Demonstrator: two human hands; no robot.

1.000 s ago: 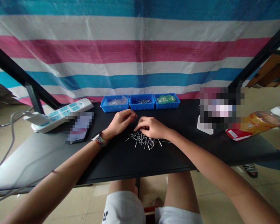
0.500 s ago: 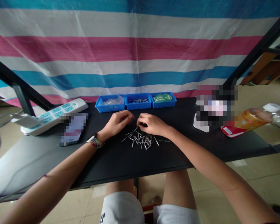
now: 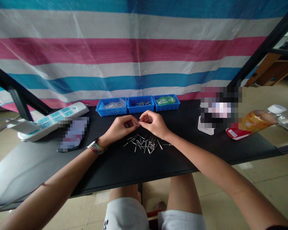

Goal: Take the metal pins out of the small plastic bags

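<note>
My left hand (image 3: 124, 127) and my right hand (image 3: 154, 124) meet fingertip to fingertip above the black table, each closed in a pinch. Whatever lies between the fingertips is too small to make out. Just in front of them is a loose pile of silvery blind rivets (image 3: 149, 145), thin pins pointing in many directions. Behind the hands stand a blue bin with clear plastic bags (image 3: 112, 110), a blue bin of rivets (image 3: 140, 108) and a blue bin with a green bag (image 3: 166, 105).
A white power strip (image 3: 55, 119) with a plugged-in adapter and a blurred phone (image 3: 74, 134) lie at the left. To the right are a white object (image 3: 205, 127), partly pixelated, and a drink bottle (image 3: 256, 123) on its side. A striped sheet (image 3: 134, 51) hangs behind the table (image 3: 124, 169).
My right hand has lifted away from the rivet pile, up and slightly left. My left hand has shifted a little right, and the fingertips of both hands now meet.
</note>
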